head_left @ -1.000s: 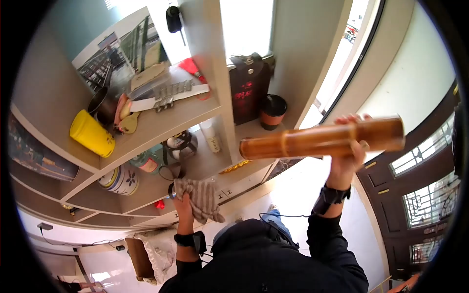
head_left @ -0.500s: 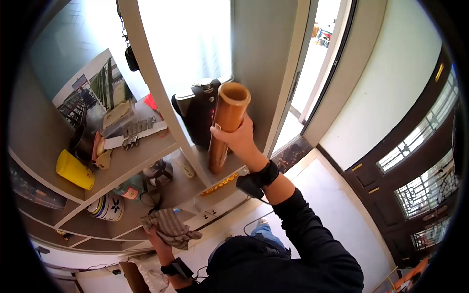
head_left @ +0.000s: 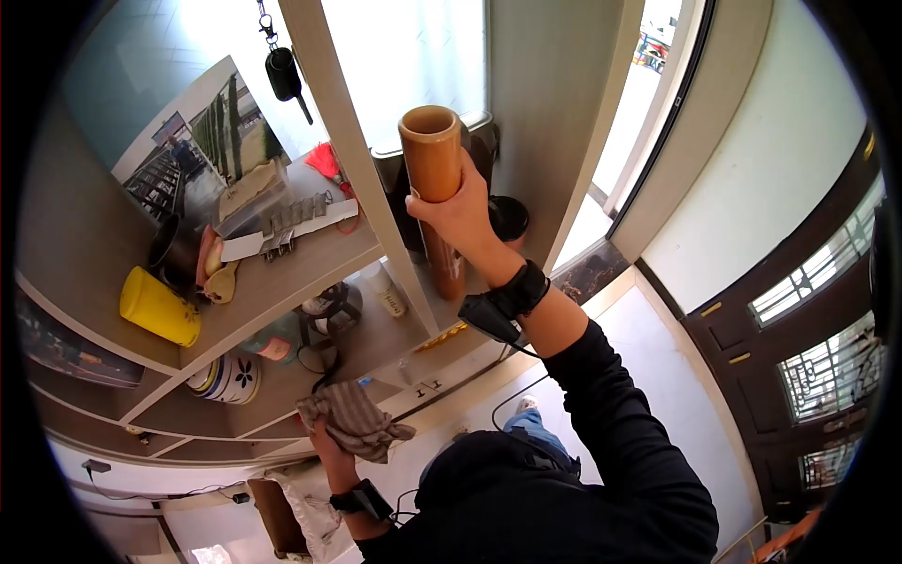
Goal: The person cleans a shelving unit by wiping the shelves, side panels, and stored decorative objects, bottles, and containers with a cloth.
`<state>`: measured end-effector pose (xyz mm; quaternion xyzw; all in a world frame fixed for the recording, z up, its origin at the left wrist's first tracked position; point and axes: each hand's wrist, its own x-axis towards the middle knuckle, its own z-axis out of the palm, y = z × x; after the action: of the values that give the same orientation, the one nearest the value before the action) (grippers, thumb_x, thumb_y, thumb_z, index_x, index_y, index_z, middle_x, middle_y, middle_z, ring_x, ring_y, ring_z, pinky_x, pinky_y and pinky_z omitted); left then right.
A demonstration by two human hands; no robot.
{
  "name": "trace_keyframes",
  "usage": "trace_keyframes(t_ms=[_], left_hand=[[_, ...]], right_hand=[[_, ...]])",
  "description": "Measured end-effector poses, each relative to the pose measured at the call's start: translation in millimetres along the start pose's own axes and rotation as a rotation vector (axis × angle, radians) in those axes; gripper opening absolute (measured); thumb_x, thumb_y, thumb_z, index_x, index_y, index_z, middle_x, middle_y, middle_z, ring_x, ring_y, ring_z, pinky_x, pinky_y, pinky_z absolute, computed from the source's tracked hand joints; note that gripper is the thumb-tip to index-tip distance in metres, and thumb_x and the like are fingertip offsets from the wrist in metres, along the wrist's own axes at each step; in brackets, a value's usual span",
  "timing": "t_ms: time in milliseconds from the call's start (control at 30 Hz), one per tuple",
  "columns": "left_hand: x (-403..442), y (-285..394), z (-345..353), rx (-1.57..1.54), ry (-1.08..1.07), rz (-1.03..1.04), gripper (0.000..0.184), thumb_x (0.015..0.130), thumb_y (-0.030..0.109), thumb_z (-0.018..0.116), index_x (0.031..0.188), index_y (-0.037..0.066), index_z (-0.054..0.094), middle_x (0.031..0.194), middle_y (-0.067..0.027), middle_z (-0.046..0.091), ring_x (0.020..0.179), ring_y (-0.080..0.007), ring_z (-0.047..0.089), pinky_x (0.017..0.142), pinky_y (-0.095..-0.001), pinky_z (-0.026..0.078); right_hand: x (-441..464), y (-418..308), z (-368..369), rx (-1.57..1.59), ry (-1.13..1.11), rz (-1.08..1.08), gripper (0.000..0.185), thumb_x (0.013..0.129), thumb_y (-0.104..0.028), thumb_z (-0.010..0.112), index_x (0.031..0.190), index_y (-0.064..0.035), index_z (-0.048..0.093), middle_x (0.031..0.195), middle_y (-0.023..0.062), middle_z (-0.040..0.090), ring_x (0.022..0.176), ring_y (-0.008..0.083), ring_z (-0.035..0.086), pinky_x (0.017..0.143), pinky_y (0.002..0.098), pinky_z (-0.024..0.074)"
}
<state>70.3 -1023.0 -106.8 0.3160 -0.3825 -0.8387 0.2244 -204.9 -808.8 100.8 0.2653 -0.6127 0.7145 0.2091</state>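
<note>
My right hand (head_left: 458,214) is wrapped round the upper part of a brown bamboo tube (head_left: 433,155). The tube stands nearly upright in the right shelf compartment, its open end up, in front of a dark case (head_left: 481,146) and beside a dark cup (head_left: 508,218). Whether its base rests on the shelf is hard to tell. My left hand (head_left: 327,449) grips a striped grey-brown cloth (head_left: 357,420) low in front of the lower shelves.
The shelf unit (head_left: 282,310) holds a yellow container (head_left: 160,306), a photo print (head_left: 197,141), metal clips (head_left: 293,214), a white bottle (head_left: 383,289) and a patterned pot (head_left: 228,378). A box (head_left: 278,517) stands on the floor; a dark door (head_left: 789,348) is at right.
The tube, held level at the right a second ago, has swung upright and moved left into the compartment. My left hand and the cloth have shifted slightly down and left.
</note>
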Motion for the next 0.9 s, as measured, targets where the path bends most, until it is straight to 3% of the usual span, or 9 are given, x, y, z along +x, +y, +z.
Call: trace_keyframes(t_ms=[100,267,500,667,700,767,833,900], left_hand=[[-0.2,-0.2,7.6,0.035,0.053,-0.016,0.044,0.077,0.019,0.048,0.116,0.001,0.037,0.116,-0.0102,0.042,0.105,-0.0243,0.043,0.084,-0.0358,0.038],[-10.4,0.4,30.9,-0.13,-0.04,-0.061,0.043,0.079,0.024,0.045,0.116,0.003,0.038,0.117,-0.0099,0.042,0.106,-0.0228,0.042,0.089,-0.0352,0.032],[-20.1,-1.1,54.5,-0.126,-0.103,-0.002,0.04,0.08,0.024,0.043,0.115,0.003,0.038,0.116,-0.0091,0.042,0.107,-0.0219,0.041,0.09,-0.0346,0.032],[-12.5,-9.3,53.0,-0.109,-0.092,-0.007,0.04,0.08,0.02,0.044,0.115,0.003,0.038,0.115,-0.0091,0.043,0.106,-0.0221,0.041,0.09,-0.0342,0.032],[-9.2,-12.2,50.0,-0.107,-0.096,-0.008,0.04,0.08,0.02,0.044,0.115,0.003,0.038,0.115,-0.0091,0.043,0.106,-0.0221,0.041,0.09,-0.0342,0.032],[-2.5,-17.4,43.5,-0.104,-0.076,-0.044,0.04,0.079,0.018,0.045,0.116,0.003,0.037,0.115,-0.0088,0.043,0.107,-0.0219,0.041,0.091,-0.0349,0.031],[-5.1,-18.1,45.7,-0.052,-0.115,-0.06,0.04,0.081,0.019,0.043,0.117,0.004,0.036,0.117,-0.0084,0.042,0.108,-0.0224,0.04,0.091,-0.0359,0.031],[-10.8,-18.0,54.9,-0.003,-0.155,-0.077,0.04,0.082,0.019,0.041,0.119,0.006,0.035,0.119,-0.0079,0.04,0.11,-0.0229,0.038,0.092,-0.0368,0.031]], right_hand=[[0.9,2.5,1.0,-0.039,-0.027,0.005,0.045,0.054,-0.01,0.065,0.093,-0.0007,0.043,0.079,0.0103,0.052,0.072,0.0149,0.051,0.068,0.0278,0.0419],[-5.6,3.4,-2.2,-0.186,-0.049,-0.042,0.053,0.06,-0.016,0.065,0.103,-0.0013,0.037,0.084,0.0144,0.054,0.078,0.0199,0.055,0.07,0.0301,0.043],[-12.0,10.5,-11.6,-0.176,-0.154,-0.004,0.062,0.065,-0.02,0.066,0.112,-0.0014,0.03,0.091,0.0165,0.053,0.082,0.0208,0.055,0.074,0.0297,0.0427],[-23.6,8.5,-24.2,-0.12,-0.233,0.079,0.067,0.066,-0.018,0.067,0.117,-0.0003,0.027,0.108,0.0188,0.044,0.1,0.0249,0.046,0.083,0.0299,0.0376],[-29.4,5.0,-30.0,-0.122,-0.229,0.079,0.067,0.066,-0.018,0.067,0.117,-0.0003,0.027,0.108,0.0188,0.044,0.1,0.0249,0.046,0.083,0.0299,0.0376],[-45.5,-5.8,-48.5,-0.372,-0.104,-0.169,0.068,0.065,-0.014,0.066,0.118,0.0014,0.026,0.113,0.0178,0.04,0.103,0.0253,0.043,0.086,0.0299,0.0346],[-70.8,-15.2,-71.4,-0.505,-0.041,-0.251,0.067,0.065,-0.011,0.066,0.118,0.003,0.026,0.11,0.016,0.042,0.098,0.0225,0.045,0.085,0.0296,0.0348],[-116.6,-4.3,-88.7,-0.47,0.056,-0.148,0.064,0.066,-0.009,0.064,0.118,0.0018,0.028,0.103,0.013,0.045,0.089,0.0199,0.048,0.078,0.0285,0.0382]])
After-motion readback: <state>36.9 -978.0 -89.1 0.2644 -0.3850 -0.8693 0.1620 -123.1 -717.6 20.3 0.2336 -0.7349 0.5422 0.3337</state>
